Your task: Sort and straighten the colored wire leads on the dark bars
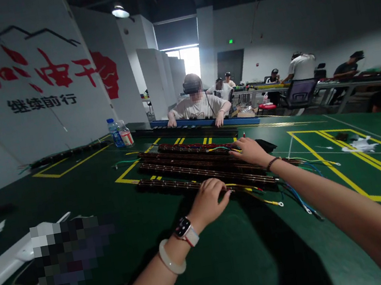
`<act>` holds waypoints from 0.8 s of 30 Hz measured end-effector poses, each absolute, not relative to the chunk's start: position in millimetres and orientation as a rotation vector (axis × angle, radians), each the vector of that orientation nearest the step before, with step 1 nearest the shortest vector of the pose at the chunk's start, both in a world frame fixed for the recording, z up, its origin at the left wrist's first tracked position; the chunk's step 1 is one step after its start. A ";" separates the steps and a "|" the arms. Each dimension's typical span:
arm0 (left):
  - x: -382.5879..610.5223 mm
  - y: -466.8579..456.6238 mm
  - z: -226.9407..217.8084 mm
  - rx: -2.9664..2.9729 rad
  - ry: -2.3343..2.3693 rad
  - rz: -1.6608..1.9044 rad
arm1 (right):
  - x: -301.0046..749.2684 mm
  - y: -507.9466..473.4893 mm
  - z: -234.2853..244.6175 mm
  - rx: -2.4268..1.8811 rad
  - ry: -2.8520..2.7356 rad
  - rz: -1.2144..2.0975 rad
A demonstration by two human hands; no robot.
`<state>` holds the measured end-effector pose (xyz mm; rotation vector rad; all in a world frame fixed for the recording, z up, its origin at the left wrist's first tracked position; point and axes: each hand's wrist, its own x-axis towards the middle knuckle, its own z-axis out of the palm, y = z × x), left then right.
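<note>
Several long, dark wire harnesses (195, 168) lie side by side on the green table, with coloured leads and ring terminals at their right ends. Over the nearest wire harness (168, 185), my left hand (210, 201) has its fingers curled and closed near the end where the yellow and red leads (246, 186) come out. My right hand (251, 151) reaches across to the far side of the group, its bent fingers closed on a harness there. The fingertips of both hands are partly hidden. Blue leads (300, 199) hang out to the right of the bundle.
Across the table (155, 276), a person has both hands on a long blue rail (205, 122). Two bottles (115, 132) stand at the back left, by another dark harness (67, 155). Crumpled white paper (362, 145) lies right. A white device (19, 256) is at the near left.
</note>
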<state>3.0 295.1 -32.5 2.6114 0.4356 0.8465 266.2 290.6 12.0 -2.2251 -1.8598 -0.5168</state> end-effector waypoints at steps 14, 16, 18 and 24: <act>-30.1 432.9 -64.5 3.014 0.667 0.629 | 291.5 478.5 -21.4 -2.126 -2.115 0.017; -27.9 438.9 -64.6 3.011 0.631 0.579 | 290.8 492.9 -31.1 -2.143 -2.129 0.068; -26.2 443.5 -66.7 3.003 0.608 0.545 | 290.9 503.7 -40.3 -2.176 -2.125 0.111; -19.8 451.7 -73.6 2.949 0.634 0.520 | 289.8 516.8 -57.8 -2.262 -2.083 0.149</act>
